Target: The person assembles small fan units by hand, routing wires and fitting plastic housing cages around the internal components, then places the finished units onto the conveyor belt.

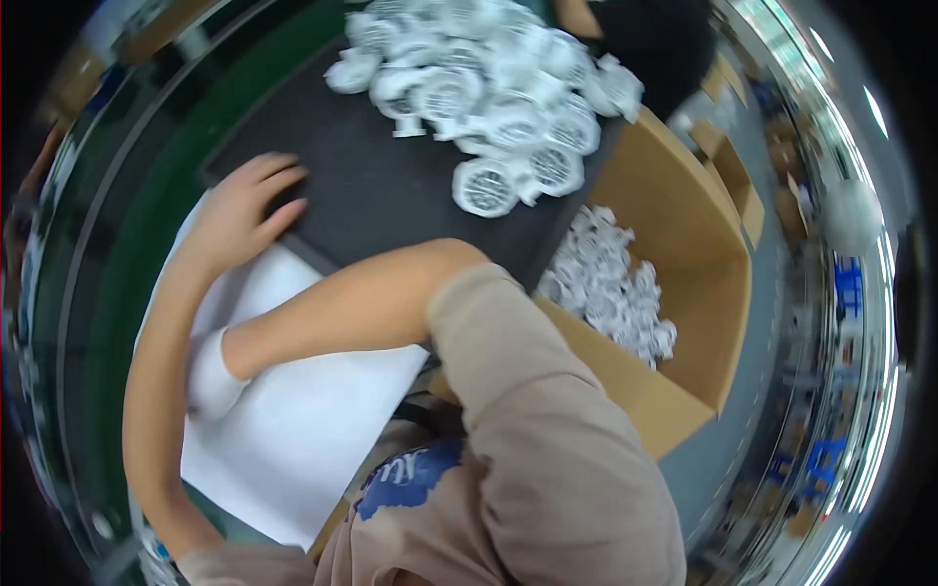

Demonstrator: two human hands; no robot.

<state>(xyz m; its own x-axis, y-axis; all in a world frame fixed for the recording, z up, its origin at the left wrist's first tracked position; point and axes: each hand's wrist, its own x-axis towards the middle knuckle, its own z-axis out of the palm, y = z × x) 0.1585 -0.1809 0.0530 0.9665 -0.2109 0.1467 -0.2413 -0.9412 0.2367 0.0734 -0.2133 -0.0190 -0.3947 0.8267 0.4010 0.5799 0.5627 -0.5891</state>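
My left hand (242,213) reaches over the near-left corner of a black mat (362,186). Its fingers are apart, with nothing between them. My right arm crosses my body to the left, and my right hand (213,376) looks covered by a white glove or cloth. It is over a large white sheet (303,430), partly behind my left forearm, and its fingers are hidden. On the far part of the mat lies a heap of white wrapped pieces (489,107) with round, dark-printed faces.
An open cardboard box (674,264) stands to the right of the mat, with many similar white pieces (606,283) inside. Part of another person, in a dark garment (650,49), shows at the top. Shelves with blue stools (826,464) line the far right.
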